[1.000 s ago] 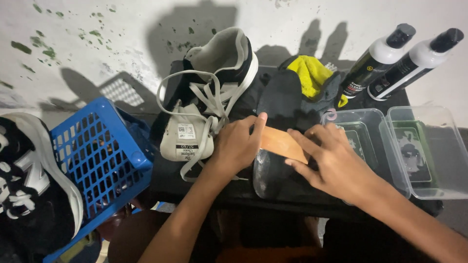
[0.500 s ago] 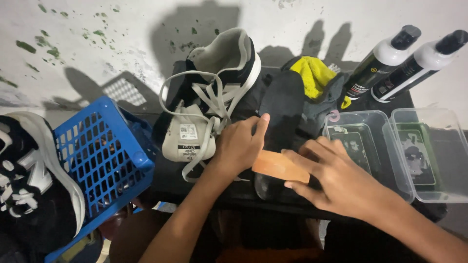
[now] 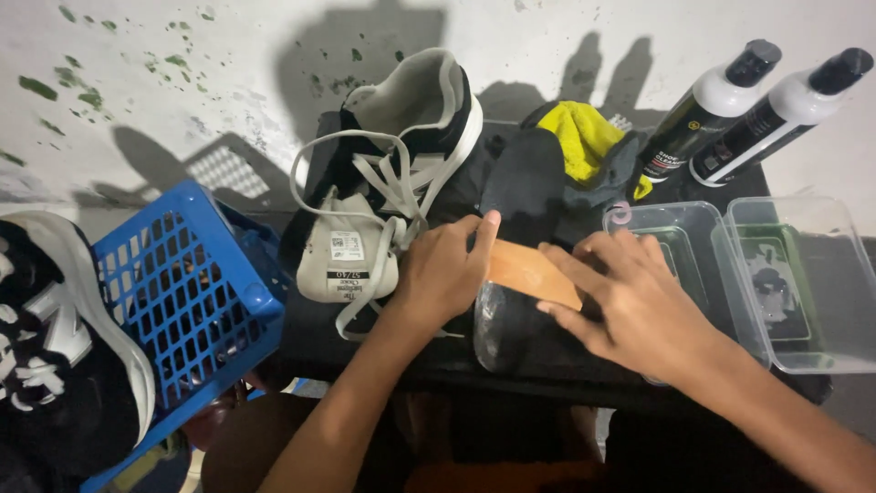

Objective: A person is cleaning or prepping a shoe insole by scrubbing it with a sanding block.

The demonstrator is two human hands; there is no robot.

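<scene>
A dark shoe insole [image 3: 525, 196] lies lengthwise on a black table [image 3: 383, 351]. Across its lower half sits an orange-tan rectangular pad [image 3: 529, 272]. My left hand [image 3: 445, 274] presses down on the insole at the pad's left end, fingers closed together. My right hand [image 3: 630, 297] rests flat on the pad's right end with its fingers spread over it. To the left of my left hand lies a black and white sneaker [image 3: 388, 183] with loose white laces and its tongue pulled out.
A blue plastic basket [image 3: 196, 301] stands at the left, with another black and white shoe [image 3: 64, 365] beside it. Two clear plastic tubs [image 3: 776, 274] sit at the right. Two capped bottles [image 3: 748, 105] and a yellow cloth [image 3: 584, 132] lie against the white wall.
The orange-tan pad has slid a little down and right along the insole under my right hand. My left hand has stayed in place on the insole.
</scene>
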